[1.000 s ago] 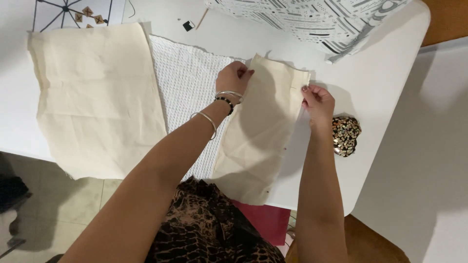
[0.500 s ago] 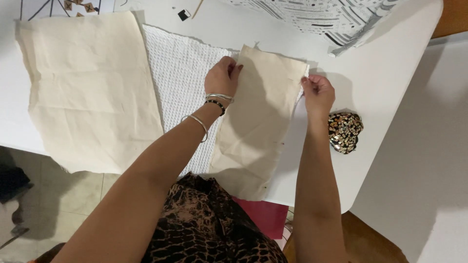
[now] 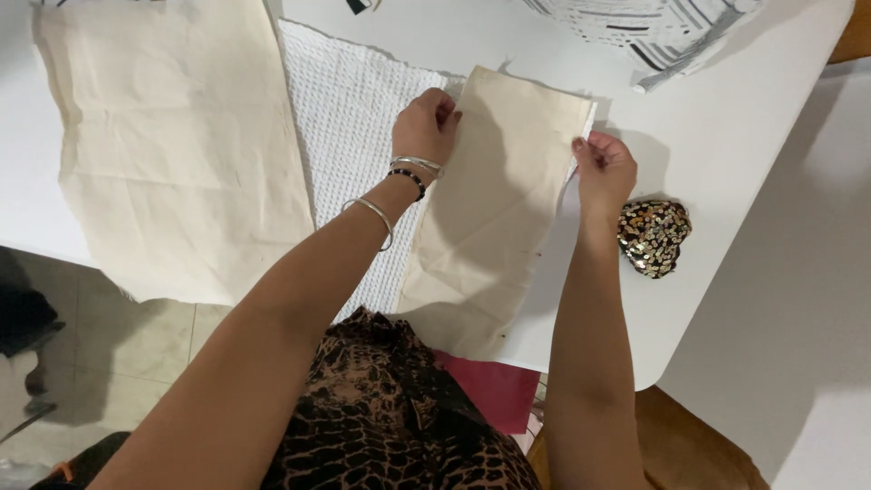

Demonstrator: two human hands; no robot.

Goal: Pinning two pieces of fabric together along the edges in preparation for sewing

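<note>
Fingers of our left hand (image 3: pixel 425 125) and right hand (image 3: pixel 603 168) pinch the cream cloth's (image 3: pixel 494 209) top corners near the table's (image 3: pixel 726 181) far edge; we should keep even tension, edges square.

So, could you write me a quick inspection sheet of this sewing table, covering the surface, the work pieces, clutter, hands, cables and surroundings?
Surface: white table, rounded corner at right, mostly covered with fabric.
Job's things: narrow cream fabric piece, lying partly over a white textured fabric, its near end hanging over the table edge.
Clutter: large cream fabric at left; black-and-white striped fabric at the far edge; sequined heart-shaped object at right.
Hands: left hand pinches the narrow piece's left edge near the top; right hand pinches its right edge.
Cables: nothing seen.
Surroundings: tiled floor at left; red item under the table edge.
</note>
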